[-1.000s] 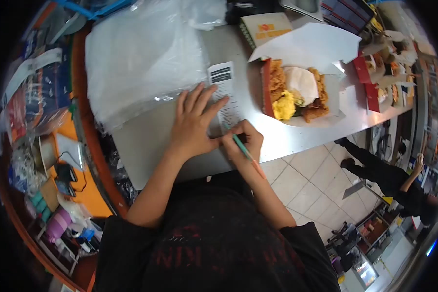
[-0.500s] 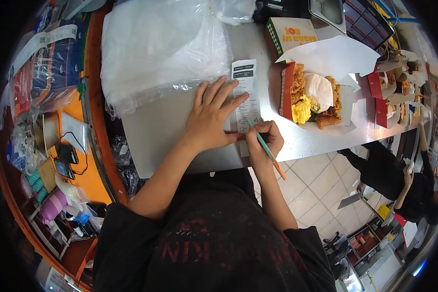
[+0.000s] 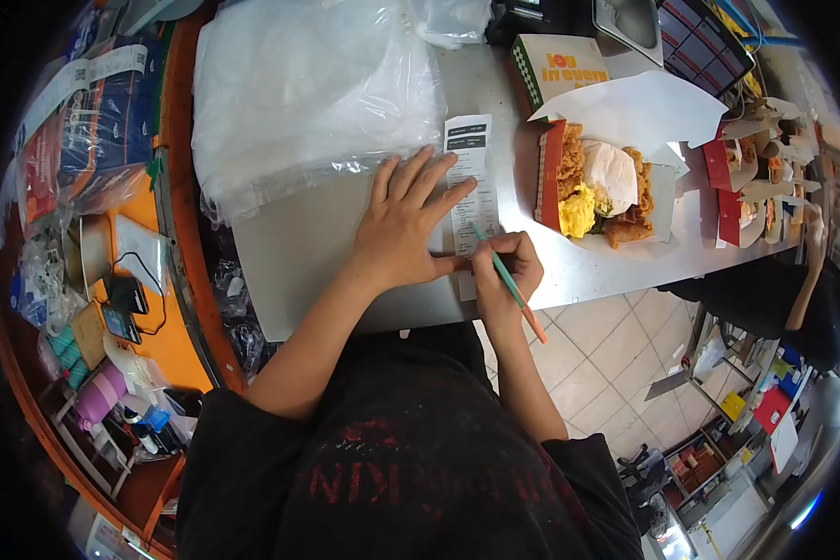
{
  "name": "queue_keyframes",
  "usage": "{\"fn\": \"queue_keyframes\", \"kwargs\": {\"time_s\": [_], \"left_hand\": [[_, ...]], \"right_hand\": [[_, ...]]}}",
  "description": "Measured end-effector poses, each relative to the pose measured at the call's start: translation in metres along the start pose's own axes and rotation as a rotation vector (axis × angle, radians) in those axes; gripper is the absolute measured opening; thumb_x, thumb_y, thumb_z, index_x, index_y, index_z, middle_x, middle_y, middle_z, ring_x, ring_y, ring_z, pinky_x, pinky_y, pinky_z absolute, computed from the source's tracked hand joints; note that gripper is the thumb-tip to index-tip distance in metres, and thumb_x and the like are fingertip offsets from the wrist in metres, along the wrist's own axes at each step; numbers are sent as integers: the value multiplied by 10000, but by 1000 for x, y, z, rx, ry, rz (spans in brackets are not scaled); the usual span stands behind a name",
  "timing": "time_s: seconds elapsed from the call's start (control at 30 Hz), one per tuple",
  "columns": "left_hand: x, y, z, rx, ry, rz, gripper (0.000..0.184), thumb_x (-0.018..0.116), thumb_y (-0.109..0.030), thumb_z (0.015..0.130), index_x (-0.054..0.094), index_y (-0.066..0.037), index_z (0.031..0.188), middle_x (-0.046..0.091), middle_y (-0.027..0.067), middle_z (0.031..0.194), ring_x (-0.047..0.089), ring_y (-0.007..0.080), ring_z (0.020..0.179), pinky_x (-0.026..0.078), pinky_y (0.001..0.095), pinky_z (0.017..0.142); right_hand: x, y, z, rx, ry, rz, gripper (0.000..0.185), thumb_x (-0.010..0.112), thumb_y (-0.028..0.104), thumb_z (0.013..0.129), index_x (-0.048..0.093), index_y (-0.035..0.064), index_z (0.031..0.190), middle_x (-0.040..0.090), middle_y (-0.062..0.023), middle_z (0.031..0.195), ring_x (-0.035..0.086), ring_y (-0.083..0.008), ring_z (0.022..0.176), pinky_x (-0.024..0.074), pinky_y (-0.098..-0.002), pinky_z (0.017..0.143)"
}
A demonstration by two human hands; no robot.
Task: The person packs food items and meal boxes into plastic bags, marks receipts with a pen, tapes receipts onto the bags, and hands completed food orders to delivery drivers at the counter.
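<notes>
A long printed receipt [image 3: 469,201] lies flat on the metal counter [image 3: 299,247]. My left hand [image 3: 403,224] is spread with its palm down, fingertips and thumb touching the receipt's left edge. In my right hand [image 3: 509,275] is a pen [image 3: 513,292] with a green front and an orange back end. Its tip meets the lower part of the receipt. Right of the receipt stands an open box [image 3: 550,177] holding fried chicken [image 3: 574,154], a paper-wrapped item [image 3: 610,177] and yellow scrambled-looking food [image 3: 577,211].
A stack of clear plastic bags [image 3: 317,93] covers the counter's back left. Behind the open box sits a closed printed carton [image 3: 560,70]. More red food boxes [image 3: 739,215] stand at the far right, where a co-worker in black [image 3: 765,289] reaches toward them. Orange shelving [image 3: 149,289] borders the left.
The co-worker at the right has moved closer to the counter, an arm raised toward the boxes. My hands, the pen and the receipt look almost unchanged.
</notes>
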State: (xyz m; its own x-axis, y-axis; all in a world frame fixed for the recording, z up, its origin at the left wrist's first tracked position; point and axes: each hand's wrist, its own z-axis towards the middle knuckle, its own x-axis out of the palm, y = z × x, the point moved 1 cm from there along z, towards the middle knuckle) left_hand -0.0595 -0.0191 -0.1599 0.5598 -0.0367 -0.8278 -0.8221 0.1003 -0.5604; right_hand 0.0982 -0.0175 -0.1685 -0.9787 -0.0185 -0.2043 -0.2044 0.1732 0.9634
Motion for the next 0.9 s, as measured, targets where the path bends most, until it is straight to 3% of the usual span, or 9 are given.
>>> {"fn": "queue_keyframes", "kwargs": {"time_s": [0.43, 0.5, 0.57, 0.63, 0.67, 0.7, 0.77, 0.87, 0.9], "left_hand": [[-1, 0, 0, 7, 0, -2, 868, 815, -435, 546, 501, -237, 1331, 348, 50, 1459, 237, 281, 1388, 138, 517, 1133], [-3, 0, 1, 19, -8, 3, 880, 817, -452, 544, 498, -229, 1334, 350, 50, 1459, 235, 282, 1388, 137, 517, 1134], [-2, 1, 1, 7, 20, 10, 969, 814, -494, 545, 443, -140, 1367, 355, 63, 1455, 250, 287, 1382, 130, 517, 1135], [-2, -1, 1, 4, -12, -7, 990, 814, -491, 556, 416, -104, 1376, 359, 73, 1450, 250, 279, 1385, 134, 508, 1137], [-1, -1, 0, -16, -36, -26, 1013, 814, -487, 567, 389, -67, 1386, 363, 83, 1445, 249, 271, 1387, 139, 500, 1138], [1, 0, -1, 2, -44, -22, 1013, 814, -487, 567, 389, -67, 1386, 363, 83, 1445, 249, 271, 1387, 139, 500, 1138], [5, 6, -4, 39, -269, -121, 936, 821, -420, 613, 400, -28, 1352, 410, 117, 1388, 348, 290, 1317, 226, 490, 1092], [3, 4, -10, 80, -586, -19, 790, 806, -324, 678, 430, -35, 1310, 458, 135, 1310, 440, 306, 1204, 306, 465, 1016], [-5, -2, 3, 103, -593, -16, 790, 806, -324, 678, 430, -35, 1310, 458, 135, 1310, 440, 306, 1204, 306, 465, 1016]], "right_hand": [[-14, 5, 6, -70, 265, -164, 122, 608, -41, 773, 509, 18, 733, 568, -38, 713, 506, -57, 616, 424, -200, 596], [-14, 14, 9, -419, -96, -438, 116, 602, -27, 788, 505, 8, 736, 561, -62, 679, 512, -77, 587, 411, -228, 535], [-18, 33, 14, -586, -102, -487, 149, 624, 27, 814, 505, -1, 729, 564, -98, 678, 514, -130, 531, 380, -280, 460], [-15, 51, 13, -5, 126, -504, 167, 660, 100, 795, 538, -12, 814, 590, -148, 715, 586, -287, 641, 445, -359, 569], [-13, 70, 21, 186, 238, -599, 281, 665, 165, 817, 555, -12, 1005, 595, -199, 916, 582, -308, 782, 454, -379, 644], [-14, 71, 24, 175, 221, -595, 281, 665, 165, 817, 555, -12, 1005, 595, -199, 916, 582, -308, 782, 454, -379, 644], [-15, 77, 32, -417, 114, -327, 475, 688, 163, 802, 491, -22, 1193, 546, -217, 1088, 557, -297, 907, 455, -375, 687], [-67, 92, 63, -720, -238, -448, 476, 669, 43, 750, 487, -26, 1185, 524, -162, 1119, 524, -231, 882, 441, -310, 666], [-87, 100, 85, -619, -413, -376, 447, 646, 30, 750, 494, -24, 1167, 529, -155, 1111, 519, -216, 862, 435, -294, 664]]}}
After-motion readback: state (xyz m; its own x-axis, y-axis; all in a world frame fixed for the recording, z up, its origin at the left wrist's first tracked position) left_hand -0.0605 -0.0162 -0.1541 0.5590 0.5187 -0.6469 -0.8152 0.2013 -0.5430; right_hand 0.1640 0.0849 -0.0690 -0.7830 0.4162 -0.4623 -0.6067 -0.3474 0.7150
